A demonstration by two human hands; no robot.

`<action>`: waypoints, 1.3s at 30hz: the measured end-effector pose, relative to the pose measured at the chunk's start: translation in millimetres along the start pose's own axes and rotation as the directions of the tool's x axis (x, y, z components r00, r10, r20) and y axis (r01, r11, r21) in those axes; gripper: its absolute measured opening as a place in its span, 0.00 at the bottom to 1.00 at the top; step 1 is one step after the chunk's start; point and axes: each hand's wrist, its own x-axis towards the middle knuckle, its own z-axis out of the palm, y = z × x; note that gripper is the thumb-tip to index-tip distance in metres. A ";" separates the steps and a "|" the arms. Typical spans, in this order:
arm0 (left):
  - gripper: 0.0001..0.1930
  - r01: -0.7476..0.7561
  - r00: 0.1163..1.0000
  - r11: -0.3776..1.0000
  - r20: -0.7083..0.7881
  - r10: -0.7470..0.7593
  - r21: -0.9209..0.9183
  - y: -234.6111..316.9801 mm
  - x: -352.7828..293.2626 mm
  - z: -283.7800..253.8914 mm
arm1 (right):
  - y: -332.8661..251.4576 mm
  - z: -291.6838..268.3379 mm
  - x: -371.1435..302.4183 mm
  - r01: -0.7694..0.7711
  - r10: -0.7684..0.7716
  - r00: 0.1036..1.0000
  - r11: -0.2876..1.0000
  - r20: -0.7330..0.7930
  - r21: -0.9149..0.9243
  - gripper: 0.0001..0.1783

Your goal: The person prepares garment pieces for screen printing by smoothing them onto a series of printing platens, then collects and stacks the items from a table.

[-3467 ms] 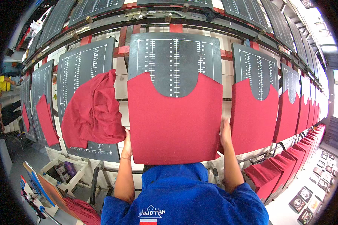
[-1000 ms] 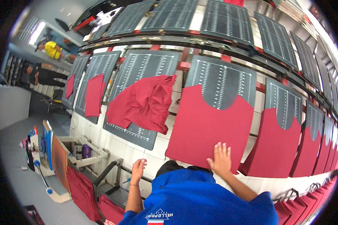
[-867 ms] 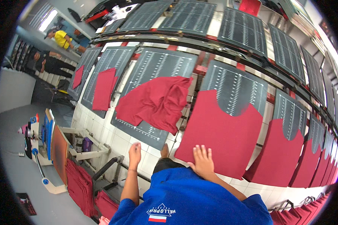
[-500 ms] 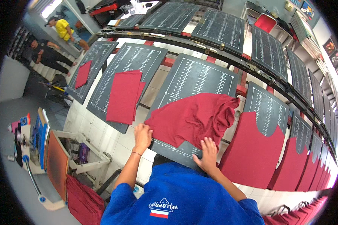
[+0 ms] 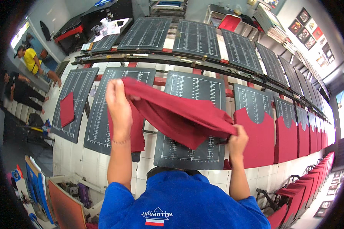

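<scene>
A maroon piece of cut fabric (image 5: 179,118) is stretched in the air between my two hands, sagging to a point in the middle. My left hand (image 5: 119,105) is raised, its fingers closed on the upper left corner. Lower down, my right hand (image 5: 238,141) grips the opposite end near the board's right edge. Beneath the cloth lies a dark grey board (image 5: 191,157) with white ruler markings. Behind my left hand, folded maroon fabric (image 5: 137,139) rests on the neighbouring board (image 5: 97,131), partly hidden.
Maroon panels with curved cut-outs (image 5: 253,147) cover the boards to the right. A small folded maroon piece (image 5: 67,109) lies on the far left board. A metal rail (image 5: 172,61) runs behind. Two people stand at the left; a framed screen (image 5: 67,206) leans at lower left.
The fabric has come up off the board and is now pulled taut between my hands. My left hand rose up and to the left; my right hand closed on its end. The view has turned right.
</scene>
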 end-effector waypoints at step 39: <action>0.34 0.096 0.652 0.945 0.697 -0.298 0.314 -18.0 -21.3 -37.5 | 132.5 -52.5 74.6 0.069 0.417 0.895 0.217 -0.157 0.974 0.47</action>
